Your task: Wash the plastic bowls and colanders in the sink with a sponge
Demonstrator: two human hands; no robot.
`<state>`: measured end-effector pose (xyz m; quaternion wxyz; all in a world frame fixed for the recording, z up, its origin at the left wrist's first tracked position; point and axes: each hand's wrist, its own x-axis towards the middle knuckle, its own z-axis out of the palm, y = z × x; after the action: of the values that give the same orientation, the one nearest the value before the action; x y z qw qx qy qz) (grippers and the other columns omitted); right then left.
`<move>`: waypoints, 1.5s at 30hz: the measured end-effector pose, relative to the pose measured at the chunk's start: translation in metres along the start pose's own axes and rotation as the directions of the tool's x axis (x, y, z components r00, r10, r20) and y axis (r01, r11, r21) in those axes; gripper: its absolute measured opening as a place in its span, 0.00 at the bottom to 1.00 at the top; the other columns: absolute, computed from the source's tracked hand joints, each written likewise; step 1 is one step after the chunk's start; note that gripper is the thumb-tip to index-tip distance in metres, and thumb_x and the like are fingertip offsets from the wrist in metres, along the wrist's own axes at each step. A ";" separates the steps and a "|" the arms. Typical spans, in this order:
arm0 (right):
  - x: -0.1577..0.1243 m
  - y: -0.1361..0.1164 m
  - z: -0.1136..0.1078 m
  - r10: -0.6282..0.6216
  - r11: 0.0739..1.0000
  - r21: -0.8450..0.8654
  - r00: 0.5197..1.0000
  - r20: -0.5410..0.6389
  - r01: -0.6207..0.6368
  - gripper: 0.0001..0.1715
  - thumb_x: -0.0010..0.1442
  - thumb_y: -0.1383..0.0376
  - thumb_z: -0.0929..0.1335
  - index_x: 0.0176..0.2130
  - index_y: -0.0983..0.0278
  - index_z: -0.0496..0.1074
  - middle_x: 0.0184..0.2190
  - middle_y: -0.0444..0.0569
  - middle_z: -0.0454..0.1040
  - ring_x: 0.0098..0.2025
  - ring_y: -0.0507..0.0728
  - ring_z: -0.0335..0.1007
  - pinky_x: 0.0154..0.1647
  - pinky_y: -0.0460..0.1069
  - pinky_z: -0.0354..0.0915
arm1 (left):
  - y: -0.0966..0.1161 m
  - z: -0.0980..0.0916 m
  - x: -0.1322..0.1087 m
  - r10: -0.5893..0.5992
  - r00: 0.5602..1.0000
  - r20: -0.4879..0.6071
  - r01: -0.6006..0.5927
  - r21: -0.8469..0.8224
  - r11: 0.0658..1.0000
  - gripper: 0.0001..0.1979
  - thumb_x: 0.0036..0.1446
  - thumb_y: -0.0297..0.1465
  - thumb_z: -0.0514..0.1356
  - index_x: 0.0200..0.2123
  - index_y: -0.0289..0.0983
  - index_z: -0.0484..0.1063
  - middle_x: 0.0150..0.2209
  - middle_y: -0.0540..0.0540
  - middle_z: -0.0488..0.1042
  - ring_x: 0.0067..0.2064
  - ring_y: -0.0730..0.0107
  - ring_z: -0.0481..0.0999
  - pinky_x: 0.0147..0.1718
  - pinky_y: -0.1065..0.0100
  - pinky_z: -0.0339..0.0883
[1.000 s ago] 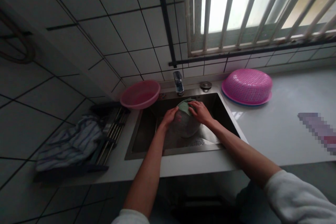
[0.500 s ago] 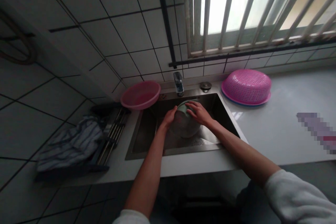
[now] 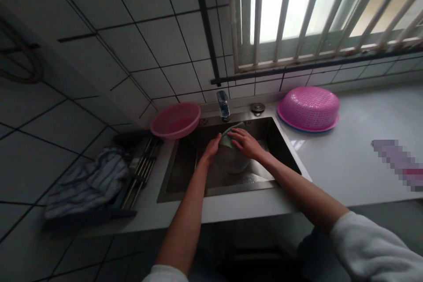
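Observation:
A greyish rounded bowl (image 3: 231, 161) is held tilted inside the metal sink (image 3: 188, 190), its underside facing me. My left hand (image 3: 212, 147) grips the bowl's left edge, thumb up near the rim. A pale green cloth (image 3: 226, 140) lies over the upper rim. My right hand (image 3: 246, 142) presses this cloth against the bowl, fingers bent over it. The far side of the bowl and part of the cloth are hidden behind my fingers.
Behind the sink stands a faucet (image 3: 223, 105), with a drain stopper (image 3: 257, 108) beside it. A pink basin (image 3: 176, 121) sits at the back left, an upturned pink basket (image 3: 309, 108) at the right. A striped cloth (image 3: 89, 185) lies by a metal rack (image 3: 140, 176) on the left.
My right hand and the green cloth have shifted slightly left along the bowl's rim. My left hand keeps its grip. The view has moved a little.

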<state>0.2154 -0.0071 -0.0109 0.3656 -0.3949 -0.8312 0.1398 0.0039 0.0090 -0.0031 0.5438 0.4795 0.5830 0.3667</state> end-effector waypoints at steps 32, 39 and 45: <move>-0.001 -0.046 0.017 -0.331 0.932 -0.079 0.919 0.213 0.354 0.19 0.71 0.64 0.67 0.58 0.55 0.78 0.67 0.48 0.70 0.72 0.63 0.58 0.76 0.64 0.52 | -0.004 -0.025 0.009 -0.004 0.984 -0.179 0.009 0.030 1.000 0.31 0.53 0.60 0.62 0.33 0.35 0.80 0.34 0.42 0.82 0.39 0.57 0.80 0.38 0.65 0.70; 0.000 0.002 0.002 0.138 0.990 -0.036 0.989 -0.057 -0.140 0.26 0.73 0.59 0.65 0.67 0.58 0.70 0.70 0.55 0.66 0.72 0.64 0.59 0.73 0.63 0.59 | -0.005 -0.007 0.005 0.000 1.000 -0.014 -0.002 -0.159 0.987 0.33 0.49 0.61 0.68 0.38 0.35 0.81 0.32 0.42 0.82 0.33 0.59 0.79 0.37 0.62 0.71; -0.002 -0.009 0.008 0.055 0.992 -0.112 0.998 -0.009 -0.056 0.26 0.73 0.59 0.65 0.67 0.58 0.70 0.70 0.56 0.65 0.72 0.66 0.58 0.73 0.65 0.57 | 0.000 -0.020 0.008 0.241 0.970 -0.014 -0.242 -0.073 0.968 0.18 0.52 0.47 0.68 0.36 0.37 0.83 0.40 0.44 0.83 0.44 0.59 0.79 0.46 0.64 0.69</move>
<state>0.2059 -0.0136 -0.0125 0.3412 -0.4382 -0.8254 0.1016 -0.0151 0.0181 -0.0027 0.5112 0.5253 0.5076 0.4529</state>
